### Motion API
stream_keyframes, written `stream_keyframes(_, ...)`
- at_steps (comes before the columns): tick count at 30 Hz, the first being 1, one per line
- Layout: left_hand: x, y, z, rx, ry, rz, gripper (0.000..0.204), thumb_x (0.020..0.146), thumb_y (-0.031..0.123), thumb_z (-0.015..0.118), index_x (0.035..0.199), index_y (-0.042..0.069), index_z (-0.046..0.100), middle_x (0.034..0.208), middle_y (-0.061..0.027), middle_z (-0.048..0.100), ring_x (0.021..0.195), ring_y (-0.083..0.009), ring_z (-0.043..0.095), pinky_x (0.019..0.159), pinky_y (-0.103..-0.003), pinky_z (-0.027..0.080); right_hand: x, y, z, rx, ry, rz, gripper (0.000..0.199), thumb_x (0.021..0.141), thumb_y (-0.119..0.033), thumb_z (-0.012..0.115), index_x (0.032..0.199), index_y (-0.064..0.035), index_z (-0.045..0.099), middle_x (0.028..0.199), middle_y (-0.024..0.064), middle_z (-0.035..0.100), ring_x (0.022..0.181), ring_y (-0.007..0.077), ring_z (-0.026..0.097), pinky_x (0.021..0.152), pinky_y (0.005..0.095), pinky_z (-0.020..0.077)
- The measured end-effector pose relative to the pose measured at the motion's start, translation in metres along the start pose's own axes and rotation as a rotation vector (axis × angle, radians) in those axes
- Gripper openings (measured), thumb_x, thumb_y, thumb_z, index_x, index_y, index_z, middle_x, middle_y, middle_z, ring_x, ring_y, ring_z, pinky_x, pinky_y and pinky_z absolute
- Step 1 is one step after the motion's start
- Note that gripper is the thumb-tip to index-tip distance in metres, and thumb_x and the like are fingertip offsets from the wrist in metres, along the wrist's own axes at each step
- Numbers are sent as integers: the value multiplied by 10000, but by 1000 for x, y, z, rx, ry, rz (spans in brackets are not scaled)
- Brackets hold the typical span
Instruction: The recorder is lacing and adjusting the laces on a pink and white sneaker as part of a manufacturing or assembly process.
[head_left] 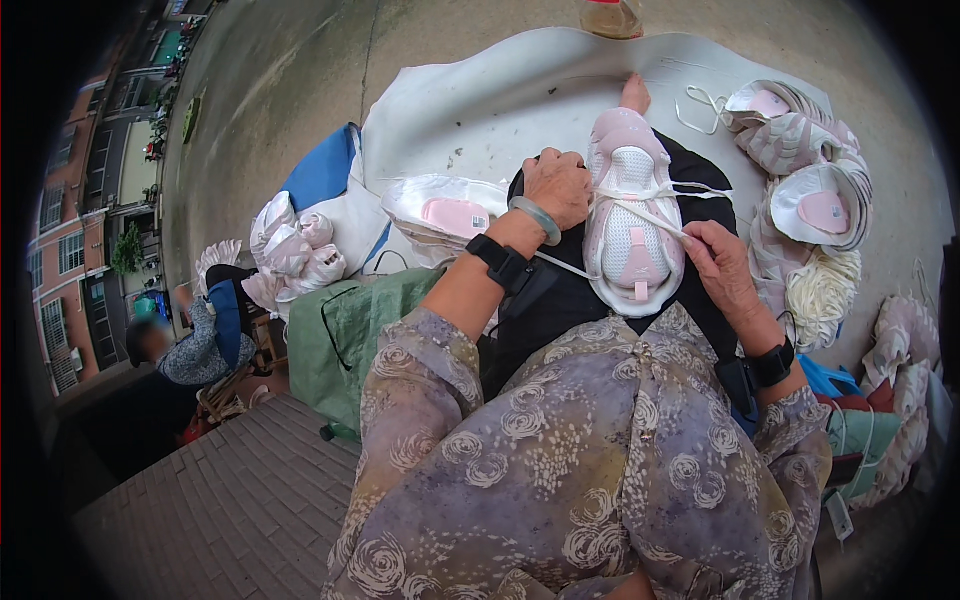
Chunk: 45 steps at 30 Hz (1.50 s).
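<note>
A pink and white sneaker upper (632, 215) lies across my lap on black trousers (545, 330), its white mesh facing up. White shoelace (640, 207) crosses over its middle, with loose strands to both sides. My right hand (722, 268) pinches a strand of this lace at the upper's right edge. Against the left edge, my left hand (558, 188) is closed with its fingers curled; what they hold is hidden. A lace end shows below my left wrist.
Another pink and white upper (440, 208) lies to the left. Bundled uppers (300, 250) sit beyond it, near a green sack (345, 325). On the right are stacked uppers (822, 210) and a bunch of white laces (825, 295). A white sheet (480, 105) covers the ground ahead; a person (200, 335) sits far left.
</note>
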<state>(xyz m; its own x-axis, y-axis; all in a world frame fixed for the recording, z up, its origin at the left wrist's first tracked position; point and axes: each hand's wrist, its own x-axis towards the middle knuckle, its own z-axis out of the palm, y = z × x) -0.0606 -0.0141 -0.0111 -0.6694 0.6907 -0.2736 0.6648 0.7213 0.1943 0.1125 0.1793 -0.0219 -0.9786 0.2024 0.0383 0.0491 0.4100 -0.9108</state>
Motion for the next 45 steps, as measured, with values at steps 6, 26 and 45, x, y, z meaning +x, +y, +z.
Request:
stream_keyframes(6, 7, -31, -20, -1154, -388, 94, 198, 771, 235, 646, 776, 39, 668, 1057, -74, 600, 856, -149, 540, 823, -283, 396, 7, -5, -2, 5, 26, -46, 71, 796, -38, 573, 862, -11, 575, 714, 74, 544, 609, 171, 519, 574, 260, 422)
stream_keyframes(26, 6, -2, 1, -1360, -153, -175, 263, 654, 36, 686, 902, -28, 624, 755, 22, 568, 739, -53, 493, 720, -177, 413, -42, -72, -86, -674, 195, -704, 265, 653, 17, 658, 904, -12, 578, 620, 57, 473, 512, 204, 456, 453, 315, 322)
stream_keyframes(45, -17, 9, 16, -1104, 225, -209, 140, 661, -14, 554, 796, 17, 580, 745, 1, 561, 668, -71, 499, 627, -201, 427, -48, -8, -53, -126, -48, -114, 121, 755, -73, 621, 791, -10, 525, 695, 96, 528, 590, 233, 525, 538, 314, 419)
